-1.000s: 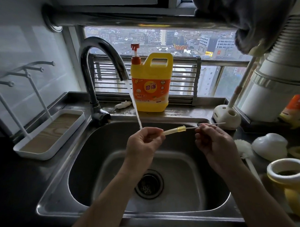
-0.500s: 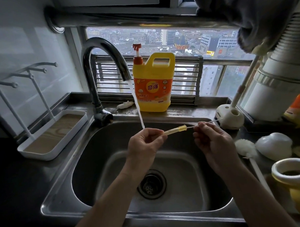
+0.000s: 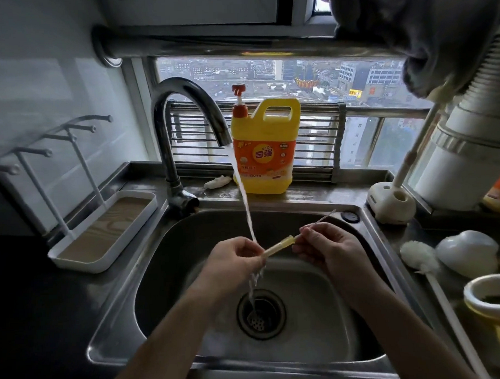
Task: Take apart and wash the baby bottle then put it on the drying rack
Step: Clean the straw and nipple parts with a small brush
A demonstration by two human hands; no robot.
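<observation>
Pinching grips on both sides: the left hand (image 3: 234, 258) has its fingertips and thumb closed round one end of the yellow straw (image 3: 279, 246), and the right hand (image 3: 327, 249) nips the wire stem of a thin brush (image 3: 322, 218) right at the straw's other mouth.
The straw is held over the middle of the sink (image 3: 166, 249), slanting up to the right, with its lower end in the water (image 3: 243, 195) falling from the tap (image 3: 189, 106). I judge this lets the water flush the bore while the brush scrubs inside and the run-off goes down the drain. The straw looks pale yellow, slim and slightly see-through, with a thicker collar at the right end (how far the brush reaches inside cannot be told). The drying rack (image 3: 75, 265) stands on the left counter, well apart from the straw.
</observation>
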